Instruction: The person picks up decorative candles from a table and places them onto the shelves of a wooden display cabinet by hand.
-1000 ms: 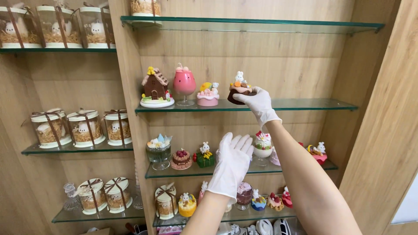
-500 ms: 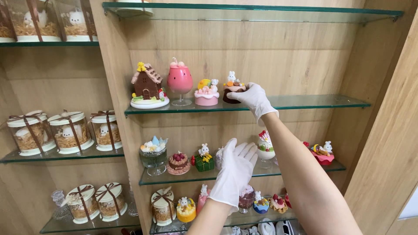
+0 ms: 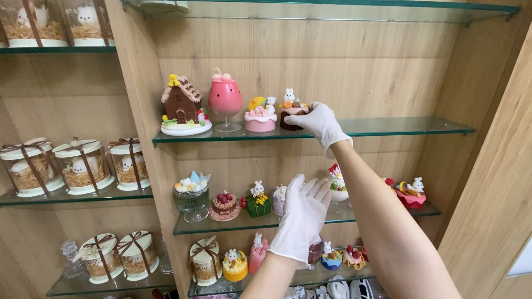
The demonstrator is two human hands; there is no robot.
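Glass shelves (image 3: 388,128), thin and green at the edge, sit in a pale wood-grain cabinet (image 3: 354,66). White, slightly wrinkled gloves cover both hands. The right hand (image 3: 320,124) reaches up to the upper shelf, its fingers curled round a small round brown cake (image 3: 290,115) with a white bunny on top; the cake's base rests on the glass, just beside a pink frosted cake (image 3: 260,117). Further left stand a glossy pink goblet (image 3: 225,101) on a clear stem and a brown house (image 3: 183,105) on a white plate.

The left hand (image 3: 302,217) hangs lower, in front of the middle shelf, fingers straight and loosely together, holding nothing; whether it touches anything behind it cannot be told. Near it on that shelf are a green gift box (image 3: 257,204) with a bunny, a brown tart (image 3: 224,206) with red berries and a clear stemmed bowl (image 3: 192,196). At the shelf's right end sits a pink dish (image 3: 411,194).

Left of the divider, round clear tubs (image 3: 83,166) tied with brown ribbon hold straw-like filling and white bunnies.
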